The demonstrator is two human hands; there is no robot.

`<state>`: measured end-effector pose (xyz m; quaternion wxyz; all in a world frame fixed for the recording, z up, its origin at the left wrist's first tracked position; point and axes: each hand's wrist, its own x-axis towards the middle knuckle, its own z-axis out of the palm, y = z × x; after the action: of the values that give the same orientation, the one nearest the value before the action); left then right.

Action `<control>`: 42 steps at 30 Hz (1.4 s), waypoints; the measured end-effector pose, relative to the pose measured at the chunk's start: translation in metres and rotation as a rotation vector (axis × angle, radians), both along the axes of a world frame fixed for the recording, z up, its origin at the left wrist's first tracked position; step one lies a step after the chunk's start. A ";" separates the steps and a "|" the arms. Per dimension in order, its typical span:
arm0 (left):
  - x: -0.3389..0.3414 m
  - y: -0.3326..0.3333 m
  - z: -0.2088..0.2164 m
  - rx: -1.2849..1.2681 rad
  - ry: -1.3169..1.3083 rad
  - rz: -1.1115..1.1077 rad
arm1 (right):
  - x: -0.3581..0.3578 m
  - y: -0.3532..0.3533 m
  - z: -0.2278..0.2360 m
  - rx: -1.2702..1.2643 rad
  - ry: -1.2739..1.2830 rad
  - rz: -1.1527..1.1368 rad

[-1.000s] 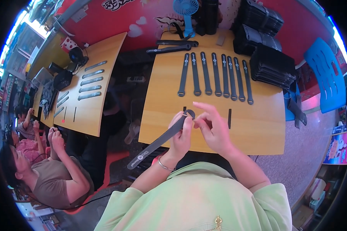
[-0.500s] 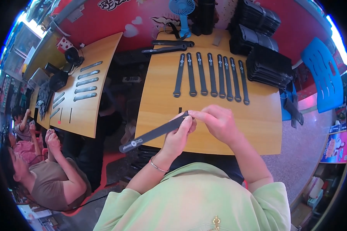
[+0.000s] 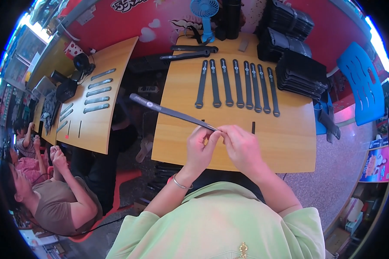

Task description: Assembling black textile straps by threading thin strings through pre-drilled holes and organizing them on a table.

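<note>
Between my hands, over the near part of the wooden table (image 3: 285, 151), is a long black strap (image 3: 173, 113) with pale printing on it. Its free end reaches up and left past the table's left edge. My left hand (image 3: 202, 146) is closed around the near end, thumb on top. Right beside it, the fingertips of my right hand (image 3: 243, 147) pinch the same end, so its tip is hidden. Beyond my hands lies a row of similar black straps (image 3: 236, 84), each with a slotted end toward me. A short black strip (image 3: 253, 127) lies past my right hand.
Stacks of black straps (image 3: 301, 75) stand at the back right, near a blue chair (image 3: 362, 82). More straps (image 3: 190, 54) overhang the far left corner, by a blue fan (image 3: 205, 17). To the left, a person (image 3: 65, 198) sits at another table (image 3: 97, 134) holding straps.
The held strap's free end has swung from low left to upper left. My right hand has come down slightly beside the left, and the short strip past it now shows.
</note>
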<state>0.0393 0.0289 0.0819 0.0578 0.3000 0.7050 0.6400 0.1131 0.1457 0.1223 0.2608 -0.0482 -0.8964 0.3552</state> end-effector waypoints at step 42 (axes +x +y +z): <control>-0.008 -0.012 0.024 -0.098 0.489 -0.050 | -0.002 0.001 -0.006 0.050 0.081 -0.096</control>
<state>0.0309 0.0168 0.1057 -0.0843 0.4601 0.7207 0.5117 0.1108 0.1468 0.1167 0.3147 -0.0701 -0.8903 0.3215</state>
